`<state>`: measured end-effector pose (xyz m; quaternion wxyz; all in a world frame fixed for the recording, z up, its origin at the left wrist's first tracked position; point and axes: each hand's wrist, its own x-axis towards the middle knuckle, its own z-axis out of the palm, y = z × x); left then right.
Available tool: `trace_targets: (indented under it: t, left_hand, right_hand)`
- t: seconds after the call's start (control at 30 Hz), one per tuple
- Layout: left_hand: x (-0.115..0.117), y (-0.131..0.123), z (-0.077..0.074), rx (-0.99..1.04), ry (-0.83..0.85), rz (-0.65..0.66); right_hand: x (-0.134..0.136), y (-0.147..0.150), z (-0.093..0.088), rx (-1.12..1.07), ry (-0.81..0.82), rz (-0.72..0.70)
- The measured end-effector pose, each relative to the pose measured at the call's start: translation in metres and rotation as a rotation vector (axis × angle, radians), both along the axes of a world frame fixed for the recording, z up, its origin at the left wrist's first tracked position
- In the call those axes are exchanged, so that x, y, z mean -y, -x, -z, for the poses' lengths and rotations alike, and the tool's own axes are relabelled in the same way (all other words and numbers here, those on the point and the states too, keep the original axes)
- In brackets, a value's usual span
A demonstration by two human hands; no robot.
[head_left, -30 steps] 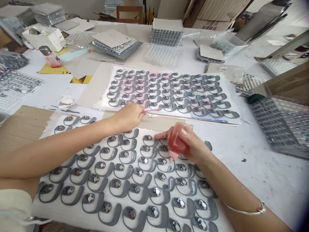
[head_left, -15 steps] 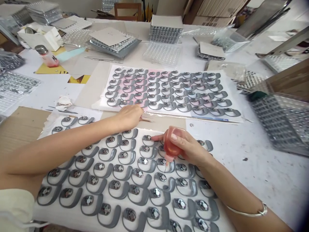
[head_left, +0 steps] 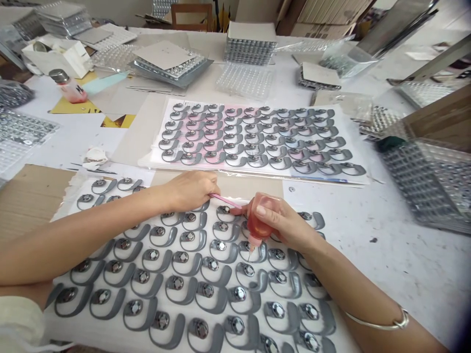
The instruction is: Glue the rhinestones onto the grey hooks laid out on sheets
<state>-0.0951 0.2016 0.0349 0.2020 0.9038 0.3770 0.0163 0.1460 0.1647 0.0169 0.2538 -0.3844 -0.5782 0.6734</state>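
Observation:
My right hand point(head_left: 287, 223) is closed around a small squeeze bottle point(head_left: 263, 215) of reddish liquid, its thin needle tip pointing down over the near sheet. My left hand point(head_left: 193, 190) pinches a slim pink stick point(head_left: 225, 200), whose far end reaches toward my right index finger. Below both hands lies a white sheet point(head_left: 145, 306) with rows of grey curved bands, each bearing a round metal piece with a shiny stone. One such grey band point(head_left: 252, 277) is just under the needle. Whether the needle touches anything, I cannot tell.
Beyond my hands lies a second sheet point(head_left: 353, 137) with similar grey bands. A capped bottle point(head_left: 69, 87) stands at the left. Stacked clear trays point(head_left: 250, 46) are at the back, and more trays point(head_left: 419, 181) lean at the right beside a cardboard box point(head_left: 441, 110).
My left hand has drawn back from the far sheet's edge toward the near sheet, and the pink stick now shows clearly in it. My right hand with the squeeze bottle has barely moved.

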Motion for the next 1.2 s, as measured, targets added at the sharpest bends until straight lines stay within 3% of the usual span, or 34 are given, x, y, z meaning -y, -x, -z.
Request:
trace_targets:
  t: [0.57, 0.73, 0.93, 1.07, 1.2]
  left_hand:
    - [0.003, 0.008, 0.004, -0.04, -0.161, 0.086]
    - [0.001, 0.009, -0.006, 0.099, -0.077, -0.09]
    - [0.0, 0.003, -0.009, 0.254, 0.348, -0.447]
    - [-0.002, 0.002, -0.001, 0.274, 0.374, -0.494]
    - [-0.005, 0.003, 0.011, 0.266, 0.237, -0.449]
  right_hand:
    - [0.002, 0.0, -0.001, -0.012, 0.05, -0.027]
    - [0.0, -0.001, -0.001, -0.093, 0.049, -0.014]
    - [-0.005, -0.01, -0.005, -0.2, -0.051, 0.045]
    - [-0.008, -0.015, -0.011, -0.193, -0.128, 0.076]
    - [-0.014, -0.019, -0.014, -0.186, -0.259, 0.169]
